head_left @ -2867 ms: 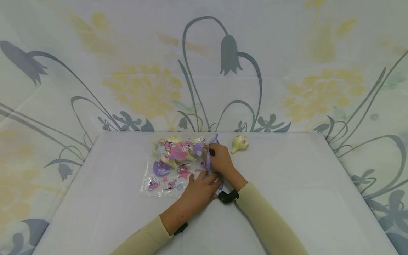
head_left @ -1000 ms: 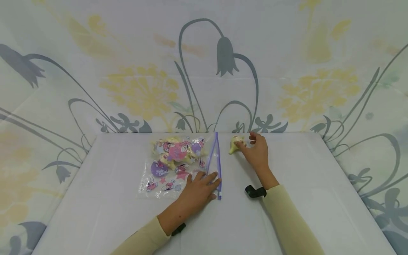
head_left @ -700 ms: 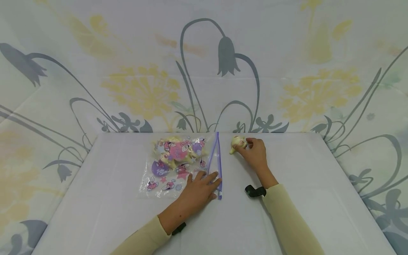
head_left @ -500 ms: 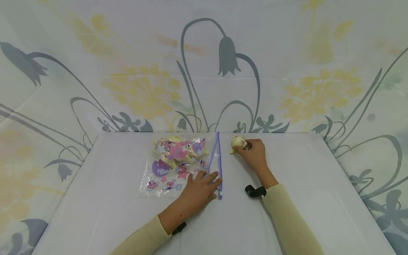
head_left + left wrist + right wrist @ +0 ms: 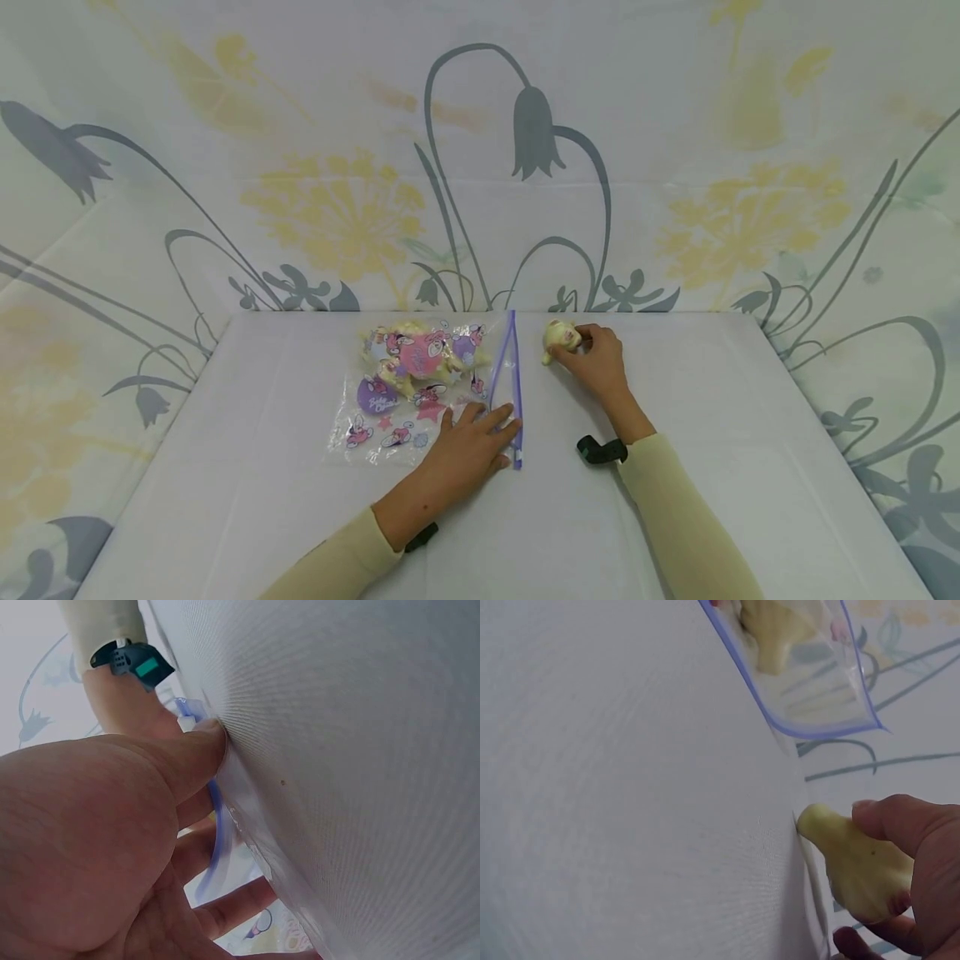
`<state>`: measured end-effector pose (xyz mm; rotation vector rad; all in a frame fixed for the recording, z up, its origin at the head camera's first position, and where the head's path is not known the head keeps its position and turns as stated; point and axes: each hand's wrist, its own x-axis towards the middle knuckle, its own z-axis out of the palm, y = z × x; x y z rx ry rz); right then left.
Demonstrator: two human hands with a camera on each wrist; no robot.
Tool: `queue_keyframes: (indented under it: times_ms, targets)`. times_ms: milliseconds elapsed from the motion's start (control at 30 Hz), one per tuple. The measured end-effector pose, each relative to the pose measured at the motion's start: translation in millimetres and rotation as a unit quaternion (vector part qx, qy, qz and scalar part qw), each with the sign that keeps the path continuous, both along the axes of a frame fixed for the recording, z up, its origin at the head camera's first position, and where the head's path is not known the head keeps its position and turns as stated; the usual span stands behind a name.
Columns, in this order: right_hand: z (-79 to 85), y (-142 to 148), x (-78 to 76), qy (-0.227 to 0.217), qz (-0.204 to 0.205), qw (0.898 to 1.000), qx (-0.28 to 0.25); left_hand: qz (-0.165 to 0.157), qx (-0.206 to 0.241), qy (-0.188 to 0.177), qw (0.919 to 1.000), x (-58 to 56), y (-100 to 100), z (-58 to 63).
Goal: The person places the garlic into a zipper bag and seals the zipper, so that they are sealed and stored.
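Note:
A clear zip bag (image 5: 408,450) with pink and purple prints lies flat, its purple zip edge facing right and spread apart. Several pale yellow garlic bulbs (image 5: 405,385) show through its plastic. My left hand (image 5: 463,450) rests on the bag's near right corner with fingers spread; in the left wrist view its thumb (image 5: 199,754) lies by the zip edge. To the right of the bag, my right hand (image 5: 600,362) holds one more garlic bulb (image 5: 558,335) between thumb and fingers. The right wrist view shows that garlic bulb (image 5: 855,859) with its stem end pointing away from the palm.
A white-covered table (image 5: 675,517) lies under everything. Behind it hangs a flower-printed cloth (image 5: 480,208), meeting the table's far edge close to the bag and the held bulb. Each wrist bears a small black camera (image 5: 600,450).
My right hand has left the bag's mouth and gone right to the loose garlic bulb, where thumb and fingers have come together on it. The bulb has turned slightly. My left hand stays put.

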<state>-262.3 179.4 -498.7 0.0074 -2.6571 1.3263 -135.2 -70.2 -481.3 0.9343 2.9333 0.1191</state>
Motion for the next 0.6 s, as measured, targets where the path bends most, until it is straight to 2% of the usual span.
queue_keyframes:
  times_ms: [267,600]
  targets:
    - [6.8,0,5.7,-0.034,0.009,0.999,-0.017,0.003,0.002,-0.008,1.0,0.4,0,0.2]
    - [13.8,1,12.1,-0.026,0.075,0.997,-0.017,0.004,0.0,-0.009,1.0,1.5,0,2.4]
